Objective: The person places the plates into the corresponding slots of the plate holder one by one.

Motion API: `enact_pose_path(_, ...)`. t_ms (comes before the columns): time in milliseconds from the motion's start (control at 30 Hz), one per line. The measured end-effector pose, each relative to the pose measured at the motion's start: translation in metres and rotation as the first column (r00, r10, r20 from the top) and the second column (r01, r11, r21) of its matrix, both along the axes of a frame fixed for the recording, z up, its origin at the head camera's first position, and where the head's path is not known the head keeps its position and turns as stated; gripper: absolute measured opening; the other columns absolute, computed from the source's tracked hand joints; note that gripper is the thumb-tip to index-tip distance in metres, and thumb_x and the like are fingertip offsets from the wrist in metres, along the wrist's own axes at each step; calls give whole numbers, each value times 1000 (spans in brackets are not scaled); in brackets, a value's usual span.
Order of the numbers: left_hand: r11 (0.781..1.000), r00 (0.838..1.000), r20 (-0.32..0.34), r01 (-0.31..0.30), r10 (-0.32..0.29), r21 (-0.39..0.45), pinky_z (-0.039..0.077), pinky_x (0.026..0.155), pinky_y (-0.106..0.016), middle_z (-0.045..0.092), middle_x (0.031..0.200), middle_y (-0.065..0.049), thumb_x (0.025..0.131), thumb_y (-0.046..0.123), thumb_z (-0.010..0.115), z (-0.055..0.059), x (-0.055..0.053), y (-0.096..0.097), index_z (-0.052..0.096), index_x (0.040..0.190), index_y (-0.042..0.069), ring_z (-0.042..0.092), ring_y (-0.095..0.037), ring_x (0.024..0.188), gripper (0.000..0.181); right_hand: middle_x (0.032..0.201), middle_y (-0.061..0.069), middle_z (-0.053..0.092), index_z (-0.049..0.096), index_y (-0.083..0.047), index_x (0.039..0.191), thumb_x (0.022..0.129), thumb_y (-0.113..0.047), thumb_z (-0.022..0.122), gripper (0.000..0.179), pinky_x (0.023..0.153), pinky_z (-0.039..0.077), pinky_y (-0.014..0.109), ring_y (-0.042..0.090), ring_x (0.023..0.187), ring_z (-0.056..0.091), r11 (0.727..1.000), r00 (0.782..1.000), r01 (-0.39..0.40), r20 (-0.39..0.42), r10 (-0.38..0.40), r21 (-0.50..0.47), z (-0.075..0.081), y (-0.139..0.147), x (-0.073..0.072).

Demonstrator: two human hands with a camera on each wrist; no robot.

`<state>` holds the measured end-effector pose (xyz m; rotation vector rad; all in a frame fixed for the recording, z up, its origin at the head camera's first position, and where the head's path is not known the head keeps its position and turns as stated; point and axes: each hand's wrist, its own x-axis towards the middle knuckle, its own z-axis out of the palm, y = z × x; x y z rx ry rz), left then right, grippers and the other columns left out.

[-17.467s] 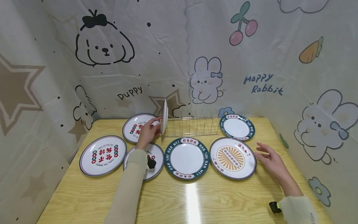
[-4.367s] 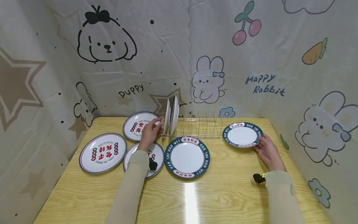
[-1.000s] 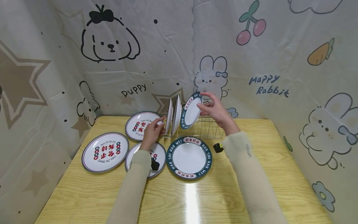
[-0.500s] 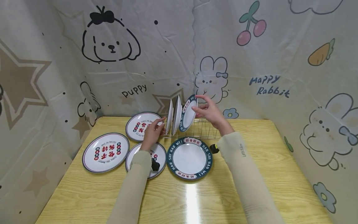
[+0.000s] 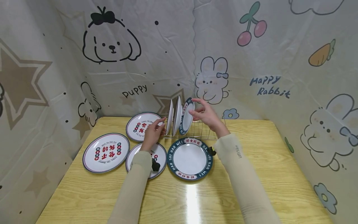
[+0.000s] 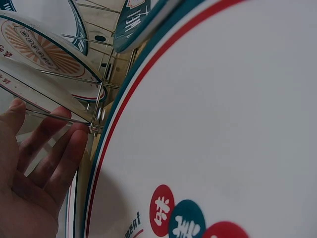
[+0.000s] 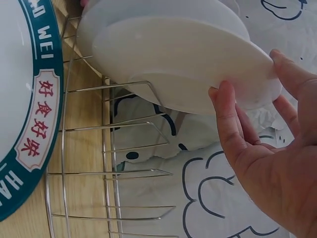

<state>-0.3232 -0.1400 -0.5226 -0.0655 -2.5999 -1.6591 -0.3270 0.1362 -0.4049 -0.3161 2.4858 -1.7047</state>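
Right hand [image 5: 208, 116]: thumb and fingers pinching the edge of one small teal-rimmed plate [image 5: 186, 117], parted only by the rim between them. Plate steeply tilted at the wire rack [image 5: 205, 139], white underside showing in the right wrist view; whether its lower edge rests on the wires cannot be told.

Left hand [image 5: 152, 133]: fingers curled, thumb and fingertips closed about a wire at the rack's left end.

In the rack: first upright plate [image 5: 169, 116] nearest the left hand; second upright plate [image 5: 177, 116] between it and the tilted one.

On the wooden table [image 5: 279, 174]: larger teal-rimmed plate [image 5: 190, 159], flat, in front of the rack; three plates with red lettering, at far left [image 5: 106, 152], behind the left hand [image 5: 139, 126] and partly under the left sleeve [image 5: 138, 183].

Backdrop: pale printed cloth [image 5: 173, 40] with puppy, rabbit and cherry drawings
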Motion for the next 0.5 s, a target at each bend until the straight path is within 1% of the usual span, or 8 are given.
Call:
enact_pose_path(200, 1000, 1000, 3, 3, -3, -1, 61, 72, -25, 72, 98, -9, 108, 34, 57, 0, 1, -1, 58, 146, 39, 71, -17, 80, 39, 128, 22, 57, 43, -32, 156, 99, -28, 72, 64, 90, 62, 45, 36, 98, 72, 1000, 1000, -20, 0, 20, 3, -5, -6, -1)
enact_pose_path(367, 1000, 1000, 7, -3, 3, 0, 62, 75, -29, 72, 98, -11, 108, 34, 57, -1, 0, -1, 58, 145, 41, 72, -19, 82, 38, 128, 22, 57, 43, -31, 156, 99, -29, 72, 64, 94, 60, 48, 37, 98, 71, 999, 999, -32, 4, 32, 9, -10, -11, -2)
enact_pose_path(500, 1000, 1000, 8, 4, -4, 10, 63, 77, -32, 72, 100, -12, 108, 32, 57, -1, 0, -1, 58, 145, 41, 72, -22, 83, 39, 129, 23, 58, 42, -29, 157, 100, -29, 71, 64, 97, 58, 51, 42, 101, 70, 999, 999, -32, 5, 32, 5, -16, -14, -5)
